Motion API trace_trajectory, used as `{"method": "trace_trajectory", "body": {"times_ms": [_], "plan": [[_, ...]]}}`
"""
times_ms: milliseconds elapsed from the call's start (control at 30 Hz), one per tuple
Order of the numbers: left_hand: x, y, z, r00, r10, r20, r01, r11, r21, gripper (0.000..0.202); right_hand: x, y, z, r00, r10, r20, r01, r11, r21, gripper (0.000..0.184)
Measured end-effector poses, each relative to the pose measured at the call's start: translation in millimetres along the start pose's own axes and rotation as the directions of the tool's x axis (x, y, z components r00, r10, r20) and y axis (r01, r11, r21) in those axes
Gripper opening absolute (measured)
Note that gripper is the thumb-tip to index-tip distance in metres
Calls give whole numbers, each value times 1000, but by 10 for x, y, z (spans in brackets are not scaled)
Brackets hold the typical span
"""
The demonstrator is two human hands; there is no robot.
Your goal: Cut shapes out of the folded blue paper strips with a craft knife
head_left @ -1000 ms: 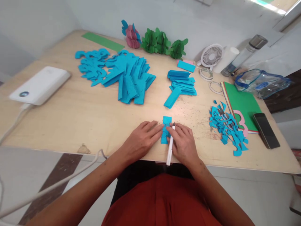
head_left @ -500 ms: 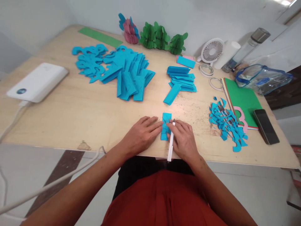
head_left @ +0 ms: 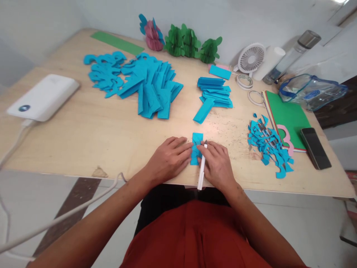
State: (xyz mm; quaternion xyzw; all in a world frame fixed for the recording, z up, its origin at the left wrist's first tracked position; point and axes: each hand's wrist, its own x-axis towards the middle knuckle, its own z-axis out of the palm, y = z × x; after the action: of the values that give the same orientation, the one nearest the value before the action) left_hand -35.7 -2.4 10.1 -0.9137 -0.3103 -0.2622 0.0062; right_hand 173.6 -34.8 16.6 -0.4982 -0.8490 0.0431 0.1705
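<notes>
A small blue paper strip (head_left: 197, 138) with dark curved lines drawn on it lies near the table's front edge. My left hand (head_left: 170, 159) rests flat beside it, its fingertips touching the strip's left edge with fingers outstretched. On the other side, my right hand (head_left: 219, 162) holds a white pen (head_left: 202, 169), tip pointing away from me, and its fingers touch the strip's right edge. Beyond my hands are a stack of folded blue strips (head_left: 214, 93) and a larger heap of folded blue papers (head_left: 156, 83).
Curly blue cutouts (head_left: 107, 72) lie at the left, near a white power bank (head_left: 44, 96). Blue scraps (head_left: 269, 145), a pink paper shape (head_left: 286, 137), a green pad (head_left: 290, 115) and a phone (head_left: 315, 149) sit right. A fan (head_left: 251, 57) and green paper crafts (head_left: 189, 42) stand behind.
Almost nothing differs. The view has shifted very slightly, while both hands, the pen and the paper strip keep their places.
</notes>
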Motion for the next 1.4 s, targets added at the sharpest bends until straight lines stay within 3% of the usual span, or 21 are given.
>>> {"method": "trace_trajectory", "body": {"times_ms": [233,433,767,1167,1400], "plan": [[-7,-2,11,1000,-10,16,11,1000,-17,23,-2,1,2,1000,11,4,-11,1000,15,39],[-19,-3,28,1000,-12,-2,12,1000,-24,22,-8,-4,-17,998,-1,-65,2,1000,16,34],[-1,35,-14,999,-25,-32,25,999,-26,19,4,-6,5,996,-80,-37,81,997,13,45],[79,-27,-80,988,-14,154,20,999,-38,25,0,-14,9,997,-65,-44,67,997,41,38],[77,-37,-74,985,-15,169,25,998,-58,20,-8,-12,16,996,-66,-54,69,996,64,44]]}}
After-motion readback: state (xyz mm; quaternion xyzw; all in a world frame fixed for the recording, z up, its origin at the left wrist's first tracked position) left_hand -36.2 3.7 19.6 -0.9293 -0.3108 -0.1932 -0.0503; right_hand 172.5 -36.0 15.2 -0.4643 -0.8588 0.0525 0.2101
